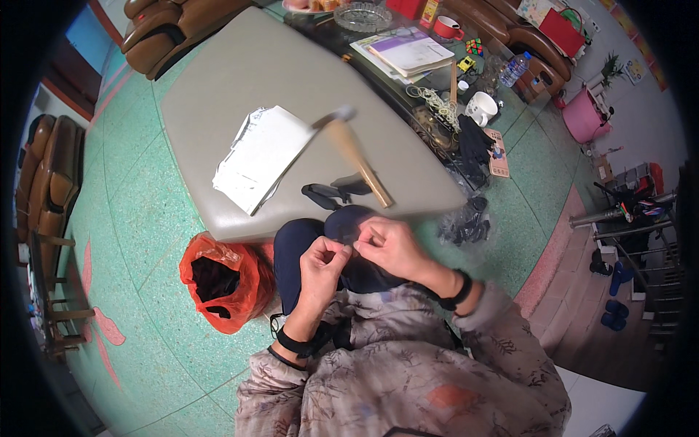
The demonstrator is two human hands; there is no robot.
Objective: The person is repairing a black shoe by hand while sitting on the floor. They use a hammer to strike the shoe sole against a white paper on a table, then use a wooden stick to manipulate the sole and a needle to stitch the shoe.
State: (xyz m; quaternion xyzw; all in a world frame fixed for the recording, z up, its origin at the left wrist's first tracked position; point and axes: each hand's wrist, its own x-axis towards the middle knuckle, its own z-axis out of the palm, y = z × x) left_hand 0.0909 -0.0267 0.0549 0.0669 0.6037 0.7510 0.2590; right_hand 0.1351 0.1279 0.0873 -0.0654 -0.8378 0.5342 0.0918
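Above my dark-trousered knees, my left hand (320, 271) and my right hand (397, 249) are closed in pinches with their fingertips nearly meeting. What the fingers hold is too small to make out. Just beyond them, dark strap-like pieces (329, 194) lie on the grey padded bench (240, 65). Beside these lies a wooden-handled hammer (360, 162), its handle end toward me and its metal head blurred. To the left of the hammer is a stack of white paper sheets (262, 156). An orange plastic bag (251, 291) with dark contents stands open on the floor by my left leg.
Beyond the bench, a dark glass table (331, 36) carries notebooks (411, 54), a white mug (480, 109), a bundle of pale cord (437, 105) and a glass dish (362, 16). Crumpled clear plastic (466, 222) lies right of the bench. Brown sofas (171, 33) stand farther back.
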